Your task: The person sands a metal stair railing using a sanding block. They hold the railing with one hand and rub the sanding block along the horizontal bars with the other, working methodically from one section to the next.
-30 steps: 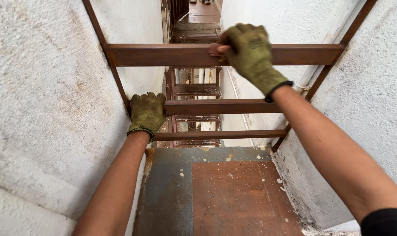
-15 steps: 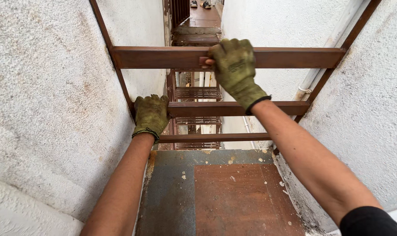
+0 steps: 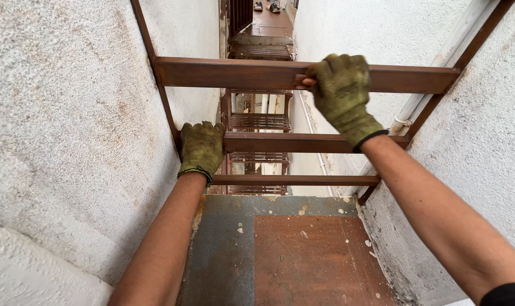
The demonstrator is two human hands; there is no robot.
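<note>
Both my hands wear olive-green work gloves. My right hand [image 3: 342, 93] grips the top rusty brown metal bar [image 3: 229, 73] of a railing that spans the gap between two white rough walls. Lower and to the left, my left hand [image 3: 202, 147] is closed around the middle bar [image 3: 291, 143] close to the left upright. A third, thinner bar [image 3: 297, 180] runs below them.
A rusty metal platform [image 3: 303, 255] with a grey strip lies under my arms, with white chips scattered on it. Rough white walls [image 3: 70, 141] close in on both sides. Beyond the railing, metal stair landings [image 3: 260, 122] drop far down. A white pipe [image 3: 439, 68] runs along the right wall.
The view has shifted slightly and my right hand has slid a little along the top bar. Both hands keep their grip on the bars.
</note>
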